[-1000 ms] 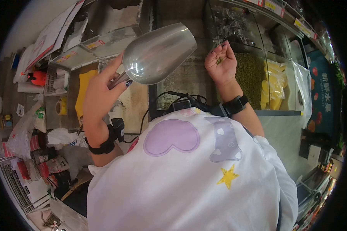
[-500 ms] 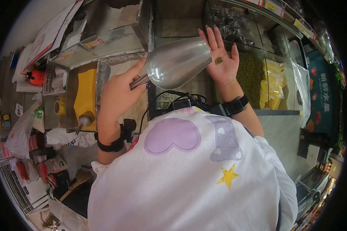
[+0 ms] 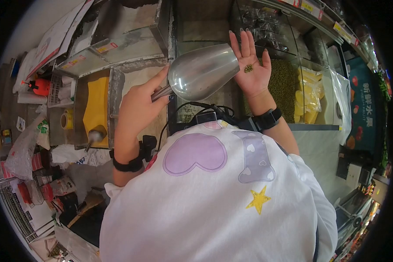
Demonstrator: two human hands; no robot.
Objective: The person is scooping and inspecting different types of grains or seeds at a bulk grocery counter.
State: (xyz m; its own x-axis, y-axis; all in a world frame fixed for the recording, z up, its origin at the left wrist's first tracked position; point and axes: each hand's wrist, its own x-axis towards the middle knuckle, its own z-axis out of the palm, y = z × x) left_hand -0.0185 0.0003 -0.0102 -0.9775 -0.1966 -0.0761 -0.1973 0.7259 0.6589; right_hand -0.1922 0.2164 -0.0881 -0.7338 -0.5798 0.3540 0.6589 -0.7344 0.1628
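Note:
My left hand is closed round the handle of a shiny metal scoop, its index finger stretched along the handle toward the bowl. The scoop's wide mouth points right and overlaps the edge of my right hand. That hand is palm up with its fingers stretched out. A small cluster of green mung beans lies on the palm. Below and to the right of it, a bin holds a heap of the same kind of green beans.
Yellow packets fill the compartment at the right, and dark plastic packages lie behind. On the left are a bin with a yellow sheet and a metal ladle. A black cable runs near my waist.
My left hand and the scoop have shifted slightly right. The fingers of my right hand have moved a little, with the beans still on the palm.

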